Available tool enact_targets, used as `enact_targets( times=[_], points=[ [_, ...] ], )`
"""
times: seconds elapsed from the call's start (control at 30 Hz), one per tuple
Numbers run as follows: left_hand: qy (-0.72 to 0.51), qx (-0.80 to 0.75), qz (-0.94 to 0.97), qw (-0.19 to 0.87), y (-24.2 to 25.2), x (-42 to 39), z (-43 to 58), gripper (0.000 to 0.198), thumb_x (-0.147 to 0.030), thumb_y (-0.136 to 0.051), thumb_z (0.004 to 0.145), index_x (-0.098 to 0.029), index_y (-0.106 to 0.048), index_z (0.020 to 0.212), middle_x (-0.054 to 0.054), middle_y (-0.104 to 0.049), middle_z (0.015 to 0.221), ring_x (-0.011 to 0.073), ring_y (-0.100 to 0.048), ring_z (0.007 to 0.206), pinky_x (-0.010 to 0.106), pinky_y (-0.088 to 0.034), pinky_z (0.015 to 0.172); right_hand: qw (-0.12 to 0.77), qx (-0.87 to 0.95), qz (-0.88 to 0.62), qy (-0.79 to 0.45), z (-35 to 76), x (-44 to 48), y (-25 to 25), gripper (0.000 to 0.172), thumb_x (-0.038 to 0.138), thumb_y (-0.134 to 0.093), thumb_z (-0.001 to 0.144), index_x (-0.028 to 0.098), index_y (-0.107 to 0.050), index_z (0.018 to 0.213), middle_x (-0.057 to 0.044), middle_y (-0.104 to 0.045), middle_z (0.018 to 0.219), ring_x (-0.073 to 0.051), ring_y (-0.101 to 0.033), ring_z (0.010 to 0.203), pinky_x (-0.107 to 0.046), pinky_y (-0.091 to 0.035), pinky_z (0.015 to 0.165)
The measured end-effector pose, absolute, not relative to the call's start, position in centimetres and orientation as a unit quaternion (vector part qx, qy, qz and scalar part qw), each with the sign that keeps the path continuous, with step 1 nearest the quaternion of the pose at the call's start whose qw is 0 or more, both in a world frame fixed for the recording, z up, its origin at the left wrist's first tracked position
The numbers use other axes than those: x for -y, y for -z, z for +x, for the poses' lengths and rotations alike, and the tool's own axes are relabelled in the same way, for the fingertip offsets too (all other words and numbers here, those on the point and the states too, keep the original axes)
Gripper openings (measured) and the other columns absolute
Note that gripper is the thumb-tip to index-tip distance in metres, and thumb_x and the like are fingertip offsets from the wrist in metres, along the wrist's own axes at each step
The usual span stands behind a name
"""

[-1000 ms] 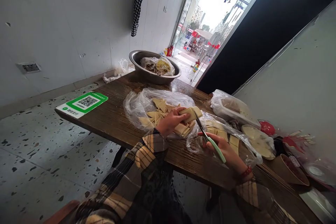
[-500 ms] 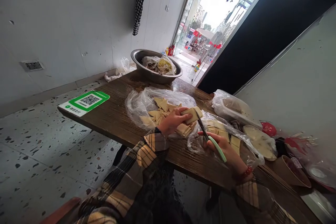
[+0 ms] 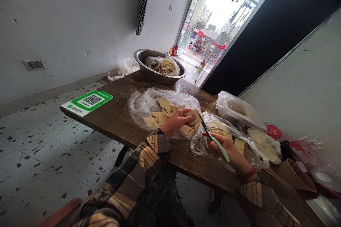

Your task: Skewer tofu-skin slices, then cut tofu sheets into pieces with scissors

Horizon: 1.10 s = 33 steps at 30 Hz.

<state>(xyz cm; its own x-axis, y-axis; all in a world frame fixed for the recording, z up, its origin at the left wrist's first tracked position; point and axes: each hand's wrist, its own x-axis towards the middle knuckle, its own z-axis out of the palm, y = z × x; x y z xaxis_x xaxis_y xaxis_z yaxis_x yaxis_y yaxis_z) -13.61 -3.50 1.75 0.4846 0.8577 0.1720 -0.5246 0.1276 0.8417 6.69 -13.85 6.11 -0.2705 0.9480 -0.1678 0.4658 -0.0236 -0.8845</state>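
Observation:
My left hand (image 3: 175,121) pinches a pale yellow, flat slice of what looks like dried tofu (image 3: 193,117). Green-handled scissors (image 3: 218,148) are in my right hand (image 3: 228,150), their dark blades slanting up to the slice's right edge. Whether the blades are fully closed I cannot tell. Below and left of the slice, cut triangles (image 3: 161,115) and some stacked square pieces (image 3: 186,131) lie on a clear plastic bag (image 3: 138,108). A second clear bag (image 3: 247,138), beneath my right hand, has more pale slices (image 3: 239,144) in it.
A metal basin (image 3: 157,78) with bagged skewers stands at the table's far end. On the wooden table's (image 3: 117,117) left corner lies a green QR-code card (image 3: 89,102). Along the right are a bagged tray (image 3: 237,110), a red round item (image 3: 274,131) and a brown bowl (image 3: 297,177).
The part of the slice that stuck out to the right of the blades no longer shows there. Both hands stay in nearly the same place; the view has shifted slightly.

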Motion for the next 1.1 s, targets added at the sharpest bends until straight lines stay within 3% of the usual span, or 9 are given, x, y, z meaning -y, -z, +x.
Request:
enact_targets(
  times=[0.4, 0.87, 1.0, 1.1],
  points=[
    [-0.472, -0.191, 0.453, 0.732, -2.4, 3.9, -13.7, 0.038, -0.039, -0.083, 0.058, -0.011, -0.064, 0.076, -0.002, -0.060, 0.064, 0.0074, -0.051, 0.057, 0.020, -0.040, 0.055, 0.274, 0.659, -0.534, -0.453, 5.7, 13.2, -6.2, 0.068, 0.064, -0.058, 0.080, 0.012, -0.059, 0.123, 0.004, -0.046, 0.054, -0.012, -0.042, 0.047, -0.026, -0.035, 0.045],
    [-0.456, -0.262, 0.550, 0.649, -1.5, 3.1, -13.8, 0.031, -0.040, -0.076, 0.064, -0.012, -0.067, 0.074, -0.001, -0.059, 0.065, 0.0095, -0.050, 0.058, 0.020, -0.037, 0.051, 0.289, 0.614, -0.579, -0.453, 6.1, 13.1, -5.6, 0.064, 0.062, -0.062, 0.077, 0.015, -0.060, 0.121, 0.004, -0.048, 0.060, -0.009, -0.041, 0.041, -0.024, -0.034, 0.040],
    [-0.496, -0.249, 0.476, 0.682, -1.4, 3.2, -13.6, 0.032, -0.041, -0.074, 0.068, -0.012, -0.065, 0.076, -0.003, -0.055, 0.061, 0.0068, -0.046, 0.053, 0.018, -0.036, 0.049, 0.307, 0.613, -0.569, -0.455, 6.4, 13.2, -5.2, 0.063, 0.059, -0.062, 0.080, 0.014, -0.058, 0.123, 0.004, -0.048, 0.062, -0.010, -0.042, 0.046, -0.024, -0.034, 0.043],
    [-0.534, -0.227, 0.404, 0.707, -1.1, 3.0, -13.3, 0.033, -0.040, -0.075, 0.068, -0.012, -0.065, 0.082, 0.000, -0.060, 0.070, 0.0077, -0.052, 0.059, 0.018, -0.042, 0.053, 0.293, 0.624, -0.568, -0.449, 6.4, 13.2, -5.3, 0.064, 0.059, -0.062, 0.080, 0.013, -0.057, 0.125, 0.004, -0.049, 0.059, -0.010, -0.042, 0.048, -0.025, -0.035, 0.045]
  ],
)
